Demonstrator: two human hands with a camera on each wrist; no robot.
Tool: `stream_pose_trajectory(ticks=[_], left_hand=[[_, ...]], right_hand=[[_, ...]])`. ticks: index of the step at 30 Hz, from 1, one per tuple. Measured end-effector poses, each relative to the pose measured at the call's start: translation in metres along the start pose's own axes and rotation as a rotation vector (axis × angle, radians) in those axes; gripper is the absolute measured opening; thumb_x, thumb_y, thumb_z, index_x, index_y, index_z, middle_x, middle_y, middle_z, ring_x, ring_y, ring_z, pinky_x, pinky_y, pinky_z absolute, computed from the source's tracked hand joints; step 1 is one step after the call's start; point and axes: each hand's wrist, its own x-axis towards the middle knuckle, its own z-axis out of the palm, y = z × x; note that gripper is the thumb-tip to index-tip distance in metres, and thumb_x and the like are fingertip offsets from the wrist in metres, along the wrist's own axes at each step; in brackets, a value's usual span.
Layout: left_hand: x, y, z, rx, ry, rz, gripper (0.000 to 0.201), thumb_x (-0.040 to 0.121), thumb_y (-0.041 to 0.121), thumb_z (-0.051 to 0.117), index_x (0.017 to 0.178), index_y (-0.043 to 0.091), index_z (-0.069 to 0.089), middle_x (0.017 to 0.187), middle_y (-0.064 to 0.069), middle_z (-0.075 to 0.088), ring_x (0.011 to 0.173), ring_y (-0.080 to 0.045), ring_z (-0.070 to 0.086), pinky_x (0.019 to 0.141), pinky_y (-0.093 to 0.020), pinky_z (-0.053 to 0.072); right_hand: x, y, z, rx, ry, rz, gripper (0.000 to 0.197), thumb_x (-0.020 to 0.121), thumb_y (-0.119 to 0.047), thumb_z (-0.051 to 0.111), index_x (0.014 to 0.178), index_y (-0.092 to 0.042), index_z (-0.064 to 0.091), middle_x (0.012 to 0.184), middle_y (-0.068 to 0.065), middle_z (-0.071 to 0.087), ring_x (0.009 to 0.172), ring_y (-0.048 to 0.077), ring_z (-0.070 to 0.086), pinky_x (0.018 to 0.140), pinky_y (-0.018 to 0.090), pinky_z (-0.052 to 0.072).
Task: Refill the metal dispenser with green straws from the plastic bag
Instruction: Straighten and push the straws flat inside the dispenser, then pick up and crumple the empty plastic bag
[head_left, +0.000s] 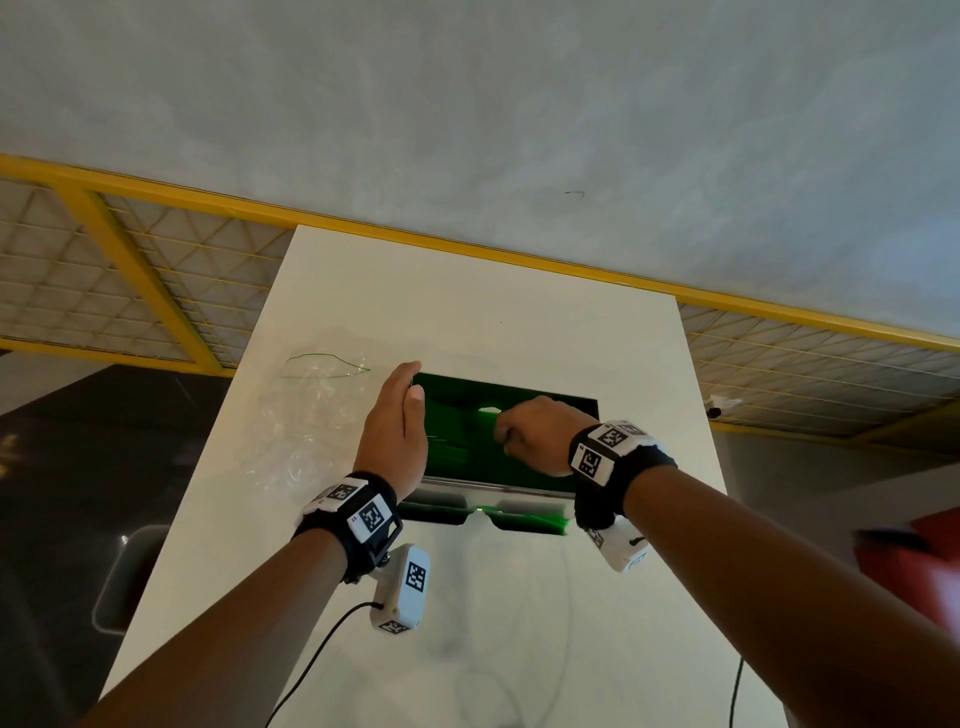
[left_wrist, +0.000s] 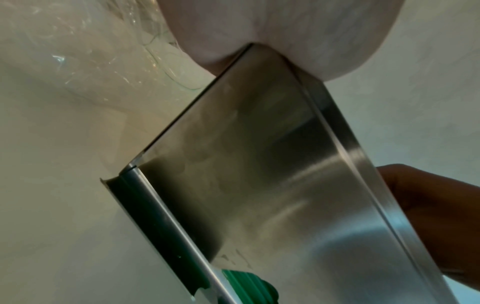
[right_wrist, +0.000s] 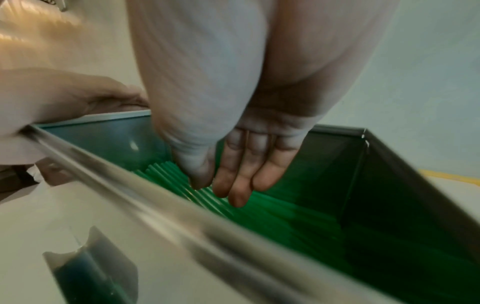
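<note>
The metal dispenser (head_left: 496, 487) stands open-topped in the middle of the white table, with green straws (head_left: 462, 434) lying inside. My left hand (head_left: 397, 431) lies flat, fingers straight, against the dispenser's left end; its palm (left_wrist: 259, 24) presses on the steel side wall (left_wrist: 259, 164). My right hand (head_left: 530, 434) reaches down into the box. There its straight fingers (right_wrist: 241, 174) touch the layer of straws (right_wrist: 285, 222) without holding any. More straw ends (left_wrist: 246, 286) show in the front tray. The clear plastic bag (head_left: 306, 421) lies crumpled and flat to the left.
The white table (head_left: 467, 291) ends at a yellow railing (head_left: 519, 254) with wire mesh beyond it. Something red (head_left: 924, 561) is at the right edge and a grey bin (head_left: 130, 577) is below the table's left side. Black cables hang by the near edge.
</note>
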Motion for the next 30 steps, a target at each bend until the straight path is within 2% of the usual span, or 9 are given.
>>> stream_pose_trajectory(ticks=[7, 12, 14, 17, 18, 20, 23, 27, 30], left_hand=[[0.002, 0.010, -0.009, -0.006, -0.053, -0.013, 0.044, 0.109, 0.026, 0.035, 0.151, 0.016, 0.041, 0.156, -0.002, 0.045, 0.144, -0.016, 0.041, 0.112, -0.023, 0.031], [0.016, -0.002, -0.053, 0.272, 0.170, 0.173, 0.048, 0.094, 0.026, 0.051, 0.142, 0.016, 0.051, 0.152, -0.007, 0.048, 0.142, -0.025, 0.041, 0.118, -0.052, 0.029], [0.022, -0.020, -0.077, 0.558, 0.220, 0.020, 0.066, 0.083, 0.043, 0.061, 0.145, 0.026, 0.043, 0.160, -0.008, 0.033, 0.151, -0.031, 0.024, 0.121, -0.057, 0.014], [0.017, -0.054, -0.101, 0.828, 0.016, -0.330, 0.093, 0.076, 0.056, 0.070, 0.152, 0.041, 0.019, 0.167, -0.008, 0.004, 0.154, -0.038, 0.008, 0.118, -0.062, 0.012], [0.014, -0.065, -0.105, 0.786, -0.055, -0.383, 0.091, 0.080, 0.047, 0.072, 0.154, 0.042, 0.018, 0.167, -0.008, 0.005, 0.152, -0.039, 0.016, 0.117, -0.060, 0.020], [0.008, -0.082, -0.113, 0.531, -0.124, -0.372, 0.076, 0.089, 0.017, 0.064, 0.154, 0.038, 0.030, 0.157, -0.013, 0.034, 0.139, -0.035, 0.044, 0.110, -0.048, 0.041], [-0.003, -0.076, -0.128, 0.256, 0.055, -0.248, 0.066, 0.089, -0.009, 0.046, 0.140, 0.031, 0.056, 0.119, -0.009, 0.069, 0.112, -0.027, 0.066, 0.095, -0.032, 0.053], [-0.019, -0.020, -0.146, 0.069, 0.277, 0.015, 0.043, 0.086, -0.011, 0.041, 0.096, 0.012, 0.076, 0.098, -0.010, 0.074, 0.095, -0.020, 0.068, 0.086, -0.030, 0.051], [-0.035, 0.032, -0.148, -0.223, 0.242, 0.088, 0.030, 0.083, -0.007, 0.039, 0.080, 0.006, 0.066, 0.075, -0.015, 0.066, 0.073, -0.024, 0.066, 0.064, -0.044, 0.054]], right_hand=[[-0.029, -0.015, -0.005, 0.162, 0.158, -0.074, 0.018, 0.101, -0.030, 0.055, 0.107, -0.027, 0.072, 0.097, -0.009, 0.072, 0.084, 0.009, 0.066, 0.083, 0.028, 0.053], [-0.060, -0.035, -0.011, 0.284, 0.294, -0.126, 0.014, 0.100, -0.027, 0.059, 0.105, -0.026, 0.072, 0.092, -0.015, 0.068, 0.083, 0.004, 0.065, 0.078, 0.021, 0.053], [-0.072, -0.047, -0.011, 0.332, 0.352, -0.150, 0.013, 0.100, -0.025, 0.060, 0.105, -0.024, 0.073, 0.093, -0.014, 0.069, 0.084, 0.005, 0.065, 0.076, 0.016, 0.052], [-0.085, -0.076, -0.005, 0.454, 0.389, -0.204, 0.013, 0.098, -0.020, 0.064, 0.105, -0.024, 0.074, 0.091, -0.016, 0.070, 0.086, 0.005, 0.065, 0.074, 0.013, 0.050], [-0.087, -0.088, -0.002, 0.464, 0.397, -0.236, 0.013, 0.098, -0.020, 0.064, 0.105, -0.025, 0.074, 0.091, -0.017, 0.069, 0.087, 0.005, 0.065, 0.073, 0.013, 0.050], [-0.086, -0.112, 0.004, 0.447, 0.414, -0.308, 0.013, 0.098, -0.022, 0.064, 0.107, -0.026, 0.073, 0.093, -0.017, 0.067, 0.087, 0.005, 0.064, 0.073, 0.013, 0.049], [-0.077, -0.145, 0.010, 0.504, 0.403, -0.358, 0.025, 0.097, -0.025, 0.064, 0.121, -0.030, 0.067, 0.112, -0.013, 0.059, 0.095, -0.001, 0.060, 0.080, 0.010, 0.047], [-0.061, -0.178, 0.004, 0.545, 0.372, -0.335, 0.065, 0.095, -0.042, 0.065, 0.150, -0.054, 0.033, 0.160, -0.019, 0.020, 0.142, 0.007, 0.037, 0.106, 0.036, 0.050], [-0.053, -0.198, -0.007, 0.687, 0.354, -0.333, 0.079, 0.095, -0.040, 0.068, 0.154, -0.055, 0.018, 0.167, -0.016, 0.018, 0.148, 0.008, 0.033, 0.107, 0.032, 0.048]])
